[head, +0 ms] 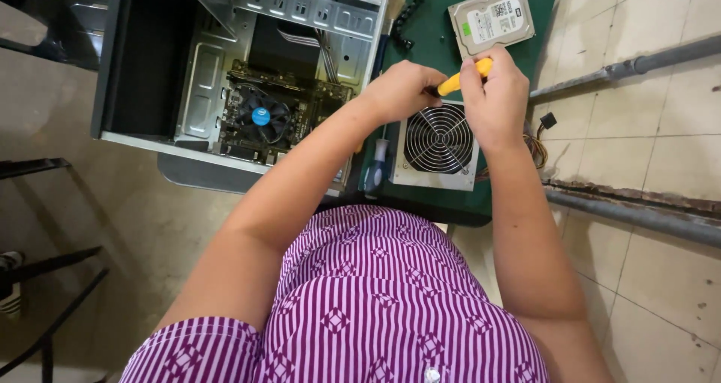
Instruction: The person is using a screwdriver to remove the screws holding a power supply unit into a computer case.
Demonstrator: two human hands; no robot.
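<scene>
Tiled floor surrounds a green-matted counter point(435, 37). Step in hand: I am working the screwdriver point(463, 78) at the 12 o'clock edge of the power supply point(438, 144). My right hand point(496, 101) is closed on its yellow handle; my left hand point(400, 90) pinches the shaft. Next, I judge, steady downward pressure is required.

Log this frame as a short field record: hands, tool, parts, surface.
left hand: on the dark tip end of the screwdriver
right hand: grips yellow-handled screwdriver
under hands: power supply unit, fan grille up
behind it: hard drive, label up
left of it: open computer case, cooler fan visible
surface: green mat
</scene>
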